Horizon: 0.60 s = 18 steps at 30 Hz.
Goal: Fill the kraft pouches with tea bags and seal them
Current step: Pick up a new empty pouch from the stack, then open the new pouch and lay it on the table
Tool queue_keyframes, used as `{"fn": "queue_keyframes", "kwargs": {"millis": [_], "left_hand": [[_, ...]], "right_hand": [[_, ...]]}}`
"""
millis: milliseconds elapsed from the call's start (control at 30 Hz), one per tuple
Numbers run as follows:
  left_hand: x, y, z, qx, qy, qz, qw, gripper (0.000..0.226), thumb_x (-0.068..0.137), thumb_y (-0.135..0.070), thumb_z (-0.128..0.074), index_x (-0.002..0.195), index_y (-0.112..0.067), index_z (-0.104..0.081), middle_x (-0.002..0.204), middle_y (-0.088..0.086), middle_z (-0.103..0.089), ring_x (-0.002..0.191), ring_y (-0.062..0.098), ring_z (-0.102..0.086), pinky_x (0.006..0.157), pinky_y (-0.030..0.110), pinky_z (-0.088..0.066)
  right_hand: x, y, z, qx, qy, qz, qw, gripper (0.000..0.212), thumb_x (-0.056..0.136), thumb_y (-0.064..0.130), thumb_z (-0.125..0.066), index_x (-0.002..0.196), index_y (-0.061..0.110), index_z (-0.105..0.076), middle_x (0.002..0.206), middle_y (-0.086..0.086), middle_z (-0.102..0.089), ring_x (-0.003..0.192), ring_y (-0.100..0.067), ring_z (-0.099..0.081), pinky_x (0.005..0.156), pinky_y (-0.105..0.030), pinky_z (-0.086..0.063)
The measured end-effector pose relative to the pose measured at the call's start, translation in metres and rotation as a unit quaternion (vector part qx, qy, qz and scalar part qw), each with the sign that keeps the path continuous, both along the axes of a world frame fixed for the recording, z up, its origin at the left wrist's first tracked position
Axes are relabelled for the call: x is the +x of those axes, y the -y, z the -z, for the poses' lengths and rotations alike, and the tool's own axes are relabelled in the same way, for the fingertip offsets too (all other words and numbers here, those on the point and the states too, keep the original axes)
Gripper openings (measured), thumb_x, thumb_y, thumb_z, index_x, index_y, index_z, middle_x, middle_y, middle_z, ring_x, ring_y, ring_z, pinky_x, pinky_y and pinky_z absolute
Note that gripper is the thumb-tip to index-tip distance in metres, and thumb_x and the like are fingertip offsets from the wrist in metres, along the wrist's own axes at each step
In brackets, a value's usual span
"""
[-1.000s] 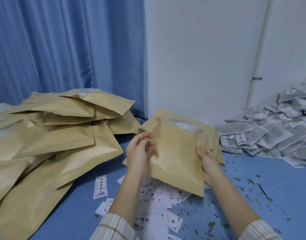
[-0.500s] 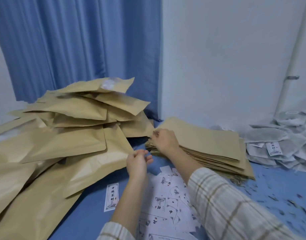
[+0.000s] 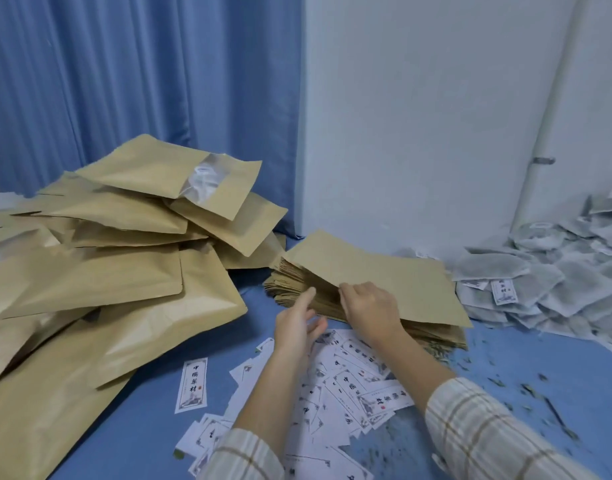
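Pouches (image 3: 384, 282) are lying flat in a stack on the blue table (image 3: 152, 420), at the foot of the white wall (image 3: 418, 116), and the top pouch is lifting off the stack at its near edge. The right hand (image 3: 370, 311) is pinching that near edge, fingers curled over it and knuckles facing the camera. The left hand (image 3: 297, 325) is hovering just beside it with fingers loosely spread, the index finger pointing at the stack's left side; whether it is touching the paper is hard to tell. Filled pouches (image 3: 100, 271) are piling up to the left against the blue curtain (image 3: 141, 98), the topmost one showing a clear window (image 3: 202, 181). Tea bags (image 3: 546, 282) are heaping to the right of the stack, near a white pipe (image 3: 553, 116) running up the wall. Paper labels (image 3: 349, 393) with printed characters are lying scattered under both forearms, one label (image 3: 191, 385) sitting apart to the left. Tea crumbs (image 3: 526, 386) are dotting the table on the right. Plaid sleeves (image 3: 477, 431) are covering both arms.
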State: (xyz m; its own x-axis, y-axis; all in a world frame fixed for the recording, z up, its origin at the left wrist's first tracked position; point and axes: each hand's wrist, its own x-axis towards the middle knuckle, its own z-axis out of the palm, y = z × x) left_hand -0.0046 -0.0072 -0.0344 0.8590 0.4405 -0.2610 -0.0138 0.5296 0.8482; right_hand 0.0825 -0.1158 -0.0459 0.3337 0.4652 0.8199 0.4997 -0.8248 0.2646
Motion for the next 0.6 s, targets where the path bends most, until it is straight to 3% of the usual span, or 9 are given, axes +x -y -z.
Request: {"fn": "queue_keyframes", "kwargs": {"millis": [100,133,200,267,367,400,467,533,600], "left_hand": [[-0.007,0.015,-0.007,-0.012,0.023,0.058,0.998,0.046,0.081,-0.037,-0.071,0.113,-0.007,-0.059,0.115,0.021,-0.061,0.093,0.032,-0.067,0.077,0.040,-0.058],[-0.008,0.020,-0.009,-0.021,0.042,0.076,0.996,0.049,0.083,-0.037,-0.069,0.118,-0.006,-0.056,0.114,0.022,-0.062,0.091,0.032,-0.068,0.077,0.043,-0.057],[-0.009,0.026,-0.013,-0.032,0.085,0.081,0.993,0.043,0.090,-0.030,-0.062,0.123,-0.005,-0.053,0.109,0.019,-0.065,0.082,0.029,-0.068,0.067,0.040,-0.057],[-0.011,0.033,-0.017,-0.034,0.087,0.043,0.995,0.024,0.096,-0.016,-0.052,0.115,-0.001,-0.054,0.100,0.017,-0.063,0.074,0.027,-0.063,0.063,0.035,-0.052],[-0.014,0.042,-0.018,0.063,0.023,-0.010,0.998,0.010,0.096,-0.006,-0.045,0.097,0.002,-0.051,0.080,0.014,-0.054,0.068,0.025,-0.053,0.064,0.038,-0.043],[-0.017,0.046,-0.018,0.106,0.005,-0.014,0.994,0.013,0.096,-0.006,-0.045,0.102,0.004,-0.052,0.084,0.016,-0.056,0.074,0.028,-0.056,0.069,0.040,-0.046],[-0.025,0.056,-0.018,0.179,0.003,-0.012,0.984,0.030,0.096,-0.004,-0.041,0.123,0.004,-0.047,0.113,0.020,-0.059,0.102,0.034,-0.058,0.094,0.046,-0.047],[-0.038,0.069,-0.021,0.289,0.052,-0.020,0.956,0.045,0.095,-0.001,-0.036,0.140,-0.007,-0.038,0.133,0.013,-0.052,0.119,0.029,-0.051,0.104,0.037,-0.040],[-0.051,0.082,-0.027,0.386,0.131,-0.030,0.913,0.063,0.090,0.007,-0.033,0.146,-0.023,-0.033,0.136,-0.001,-0.052,0.117,0.015,-0.052,0.098,0.021,-0.040]], "right_hand": [[-0.016,0.015,-0.009,0.031,0.086,-0.107,0.990,0.018,0.054,0.013,-0.086,0.063,0.015,-0.071,0.048,0.003,-0.056,0.042,-0.016,-0.054,0.035,-0.019,-0.037],[-0.022,0.020,-0.010,0.034,0.113,-0.153,0.981,0.006,0.068,0.014,-0.078,0.067,0.014,-0.072,0.050,0.003,-0.057,0.044,-0.016,-0.055,0.036,-0.021,-0.039],[-0.039,0.029,-0.012,0.029,0.127,-0.221,0.967,0.016,0.084,0.016,-0.063,0.073,0.013,-0.074,0.056,0.002,-0.062,0.049,-0.016,-0.059,0.039,-0.023,-0.043],[-0.056,0.040,-0.014,0.016,0.051,-0.254,0.966,0.012,0.084,0.017,-0.064,0.080,0.014,-0.075,0.066,0.001,-0.068,0.057,-0.017,-0.064,0.044,-0.024,-0.049],[-0.080,0.053,-0.024,0.020,-0.224,-0.211,0.951,0.020,0.090,0.032,-0.060,0.103,0.022,-0.071,0.095,0.005,-0.072,0.083,-0.014,-0.067,0.068,-0.028,-0.053],[-0.085,0.057,-0.026,0.042,-0.302,-0.200,0.931,0.024,0.092,0.035,-0.055,0.110,0.026,-0.068,0.103,0.006,-0.070,0.091,-0.012,-0.064,0.077,-0.028,-0.051],[-0.096,0.063,-0.032,0.140,-0.415,-0.216,0.873,0.026,0.094,0.032,-0.049,0.116,0.029,-0.064,0.110,0.007,-0.068,0.100,-0.009,-0.061,0.088,-0.023,-0.046],[-0.105,0.069,-0.040,0.310,-0.503,-0.252,0.766,0.026,0.097,0.027,-0.044,0.116,0.025,-0.062,0.107,0.001,-0.069,0.098,-0.012,-0.062,0.089,-0.024,-0.048],[-0.113,0.076,-0.052,0.428,-0.547,-0.273,0.665,0.026,0.098,0.030,-0.042,0.114,0.021,-0.060,0.105,-0.006,-0.067,0.091,-0.016,-0.062,0.082,-0.028,-0.052]]}}
